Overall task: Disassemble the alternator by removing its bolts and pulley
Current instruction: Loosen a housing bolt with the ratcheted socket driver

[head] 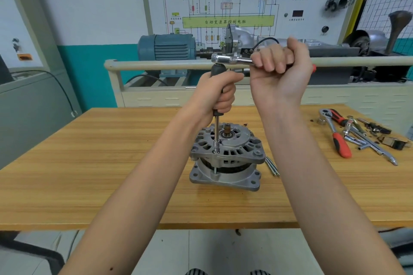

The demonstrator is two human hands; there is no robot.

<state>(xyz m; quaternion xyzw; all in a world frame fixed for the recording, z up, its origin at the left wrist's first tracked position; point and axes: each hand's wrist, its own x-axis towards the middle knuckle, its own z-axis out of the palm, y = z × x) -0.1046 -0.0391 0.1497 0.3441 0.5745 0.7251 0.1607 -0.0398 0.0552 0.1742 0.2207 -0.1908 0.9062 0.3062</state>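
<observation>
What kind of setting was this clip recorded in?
Probably an automotive training workshop: a wiring-diagram teaching board on the wall, a blue electric motor on a demonstration rig, and an alternator on a wooden workbench.

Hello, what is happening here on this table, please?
A person is taking apart a grey metal alternator standing on the wooden table. The left hand grips the black-handled socket driver, set upright on a bolt at the housing edge. The right hand holds a chrome ratchet wrench fitted on the driver's top. Loose long bolts lie beside the alternator.
</observation>
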